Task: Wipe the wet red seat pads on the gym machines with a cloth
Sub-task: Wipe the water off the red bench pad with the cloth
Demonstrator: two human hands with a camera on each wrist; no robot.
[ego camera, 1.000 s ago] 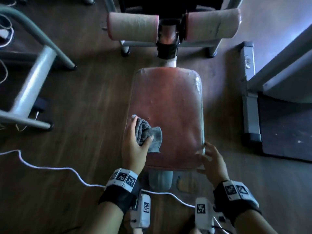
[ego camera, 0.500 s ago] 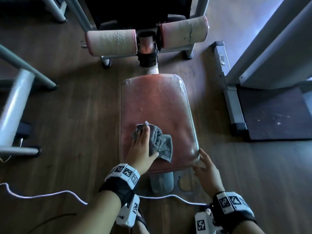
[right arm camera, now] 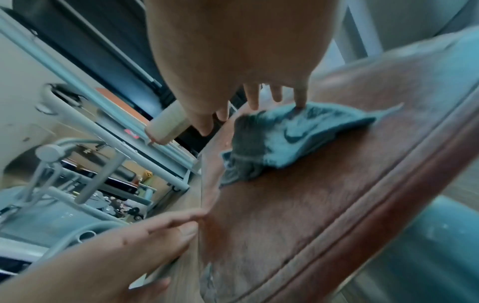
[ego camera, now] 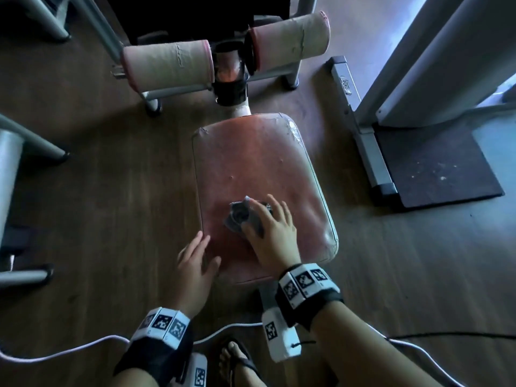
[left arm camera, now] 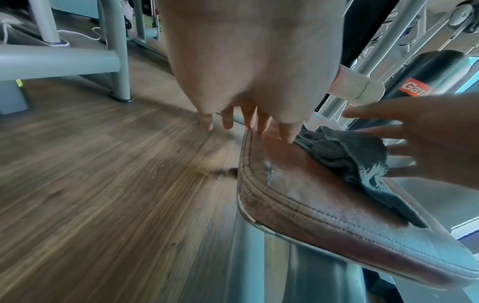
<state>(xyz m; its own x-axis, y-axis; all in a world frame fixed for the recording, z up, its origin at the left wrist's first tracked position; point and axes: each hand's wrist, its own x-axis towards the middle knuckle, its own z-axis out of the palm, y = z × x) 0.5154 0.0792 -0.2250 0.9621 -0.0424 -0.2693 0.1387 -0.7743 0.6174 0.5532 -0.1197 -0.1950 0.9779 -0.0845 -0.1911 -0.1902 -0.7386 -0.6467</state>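
Pressing down with spread, nearly straight fingers, right hand (ego camera: pixel 272 233) on the crumpled grey cloth (ego camera: pixel 240 215), near the front-left of the red seat pad (ego camera: pixel 251 160); left hand (ego camera: pixel 194 265) flat and empty at the pad's left edge. Soft, light, probably damp and bunching easily: best pinned under a flat palm. Worn vinyl, likely slick when wet.
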